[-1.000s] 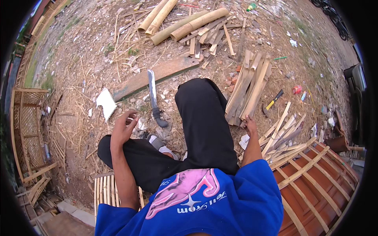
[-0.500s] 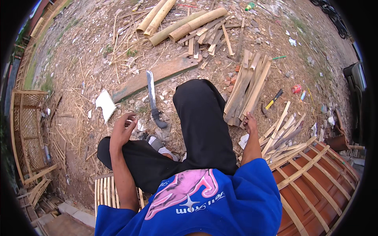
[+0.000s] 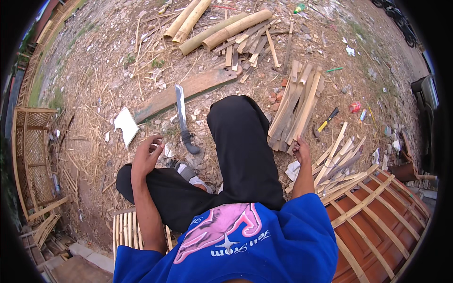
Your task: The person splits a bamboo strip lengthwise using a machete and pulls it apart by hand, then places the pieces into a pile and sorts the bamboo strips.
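Note:
My left hand (image 3: 148, 153) hovers over my bent left knee, its fingers loosely curled and apart, with nothing in them. Just ahead of it on the ground lies a machete (image 3: 183, 118) with a dark wrapped handle pointing toward me. To the right of my raised right knee rests a bundle of flat wood or bamboo slats (image 3: 296, 106). My right hand (image 3: 302, 152) is at the near end of this bundle, fingers bent and somewhat apart. Whether a fingertip still touches a slat is hard to make out.
A thick plank (image 3: 184, 94) lies beyond the machete, with bamboo poles (image 3: 238, 29) farther off. On the right are a yellow-handled hammer (image 3: 325, 123), loose strips (image 3: 337, 158) and a slatted lattice (image 3: 373, 207) over a reddish-brown panel. A white scrap (image 3: 126, 126) lies at left.
My right hand has drawn back slightly toward me and to the right from the slat ends. The rightmost slat's far end has shifted a little left. My left hand stays put.

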Demonstrator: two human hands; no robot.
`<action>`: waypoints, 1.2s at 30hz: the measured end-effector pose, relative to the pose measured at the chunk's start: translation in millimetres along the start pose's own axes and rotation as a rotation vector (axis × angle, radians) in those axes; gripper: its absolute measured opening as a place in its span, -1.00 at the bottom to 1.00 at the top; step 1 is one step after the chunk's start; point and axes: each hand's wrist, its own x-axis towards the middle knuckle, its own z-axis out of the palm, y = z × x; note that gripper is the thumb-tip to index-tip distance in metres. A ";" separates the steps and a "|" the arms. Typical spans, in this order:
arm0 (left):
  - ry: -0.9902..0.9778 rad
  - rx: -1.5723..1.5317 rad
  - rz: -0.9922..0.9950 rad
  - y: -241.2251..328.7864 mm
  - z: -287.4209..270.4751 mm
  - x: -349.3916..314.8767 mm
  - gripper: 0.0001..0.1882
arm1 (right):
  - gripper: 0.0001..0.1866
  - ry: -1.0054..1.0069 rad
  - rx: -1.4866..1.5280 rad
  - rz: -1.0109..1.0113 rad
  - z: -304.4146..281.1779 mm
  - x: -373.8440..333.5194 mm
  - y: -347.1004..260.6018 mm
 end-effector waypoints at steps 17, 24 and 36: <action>-0.004 0.031 -0.013 4.2 -2.2 -2.5 -0.68 | -0.82 -0.038 -0.014 -0.019 -10.2 -7.0 -20.1; -0.004 0.015 -0.011 1.7 -1.1 -1.7 -0.69 | -0.83 -0.007 -0.077 0.012 -8.5 -10.1 -24.5; -0.013 0.029 -0.021 2.4 -2.4 -2.2 -0.67 | -0.84 0.030 -0.137 0.057 -4.2 -2.1 -17.9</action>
